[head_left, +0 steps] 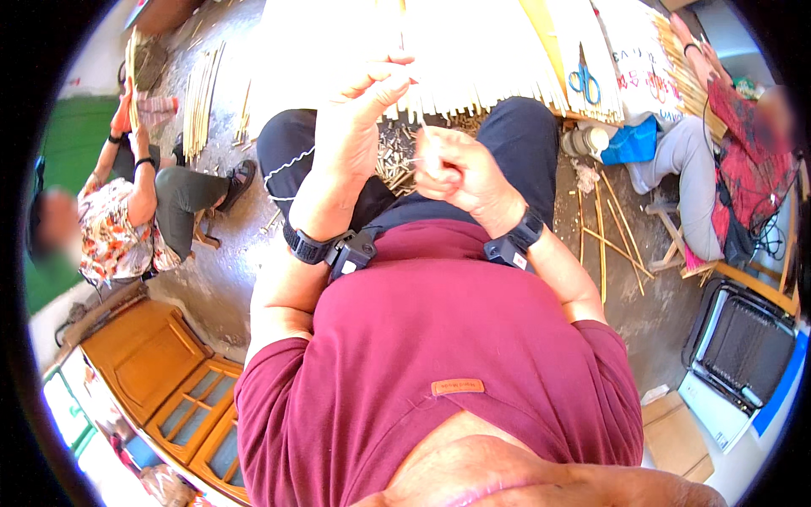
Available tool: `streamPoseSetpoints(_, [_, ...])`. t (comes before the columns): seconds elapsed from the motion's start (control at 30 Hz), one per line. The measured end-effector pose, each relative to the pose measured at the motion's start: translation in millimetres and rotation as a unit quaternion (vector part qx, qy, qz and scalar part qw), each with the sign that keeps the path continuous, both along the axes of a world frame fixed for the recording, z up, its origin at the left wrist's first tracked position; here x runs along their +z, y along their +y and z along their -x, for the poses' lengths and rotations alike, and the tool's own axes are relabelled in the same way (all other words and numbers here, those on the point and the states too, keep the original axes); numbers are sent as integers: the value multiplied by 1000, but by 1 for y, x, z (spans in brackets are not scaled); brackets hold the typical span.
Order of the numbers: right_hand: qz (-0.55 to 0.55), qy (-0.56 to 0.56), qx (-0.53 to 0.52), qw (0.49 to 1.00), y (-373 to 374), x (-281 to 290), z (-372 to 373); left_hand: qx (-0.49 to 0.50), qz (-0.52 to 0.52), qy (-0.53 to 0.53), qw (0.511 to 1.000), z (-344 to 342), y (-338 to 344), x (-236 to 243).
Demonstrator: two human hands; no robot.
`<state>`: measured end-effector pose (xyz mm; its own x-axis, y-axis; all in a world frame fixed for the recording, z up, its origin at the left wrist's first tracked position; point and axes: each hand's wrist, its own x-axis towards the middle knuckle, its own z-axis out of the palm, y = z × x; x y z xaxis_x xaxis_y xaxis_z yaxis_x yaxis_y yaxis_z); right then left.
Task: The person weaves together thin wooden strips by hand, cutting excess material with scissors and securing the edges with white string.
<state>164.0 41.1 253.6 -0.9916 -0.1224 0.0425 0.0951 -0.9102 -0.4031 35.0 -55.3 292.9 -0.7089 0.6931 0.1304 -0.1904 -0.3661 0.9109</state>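
Note:
My left hand (359, 114) is raised over my lap, thumb and fingers pinched on a thin pale cord (423, 124). The cord runs down to my right hand (466, 173), whose fingers are curled closed around it, a little lower and to the right. A twisted white cord (287, 173) lies across my left thigh; whether it joins the held one I cannot tell. Beyond my hands, a row of pale sticks (498, 95) lies side by side on a work surface, its far part washed out by glare. Blue-handled scissors (584, 83) rest to its right.
Short cut stick pieces (395, 152) lie between my knees. Long thin sticks (601, 241) are scattered on the floor at right, and a bundle (203, 101) stands at left. One person (127, 203) sits at left, another (743, 160) at right, both handling sticks. Wooden cabinet doors (160, 363) stand at lower left.

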Motion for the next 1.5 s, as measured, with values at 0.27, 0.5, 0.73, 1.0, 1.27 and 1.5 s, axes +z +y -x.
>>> streamPoseSetpoints(0.27, [-78,34,-44,995,-8,27,-2,-152,-42,-106,982,3,-57,29])
streamPoseSetpoints(0.5, [-266,165,-71,947,-34,76,-9,-197,-314,187,910,-36,-97,124])
streamPoseSetpoints(0.73, [-320,194,-40,926,-50,90,-1,-230,-356,260,868,-39,-115,143])
streamPoseSetpoints(1.0, [-354,148,21,923,-55,87,11,-233,-397,221,860,-32,-125,135])
streamPoseSetpoints(1.27, [-352,152,-4,924,-70,83,21,-258,-378,240,856,-29,-135,137])
streamPoseSetpoints(1.5, [-370,134,32,919,-74,83,24,-267,-361,260,855,-29,-142,138])
